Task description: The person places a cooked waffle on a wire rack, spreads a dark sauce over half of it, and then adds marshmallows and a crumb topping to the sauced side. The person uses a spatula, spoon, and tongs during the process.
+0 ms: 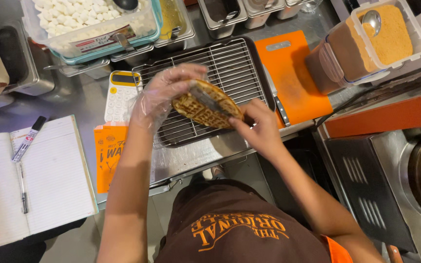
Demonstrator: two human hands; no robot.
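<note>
Left hand [164,92]: gloved, cupped under waffle [207,103], keeping it clean.
Right hand [260,127]: bare, pinching a knife [214,103] into it.
Wire rack [230,68]: beneath, catching crumbs.

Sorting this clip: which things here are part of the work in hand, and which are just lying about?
In hand:
left hand, gloved, holding the waffle
right hand at the waffle's edge
wire rack beneath

Lying about:
calculator
notebook with marker
marshmallow tub
orange board

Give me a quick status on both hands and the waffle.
Left hand, in a clear glove, holds the waffle. Bare right hand grips a knife against it. Both above the wire rack; nothing in the way.
</note>
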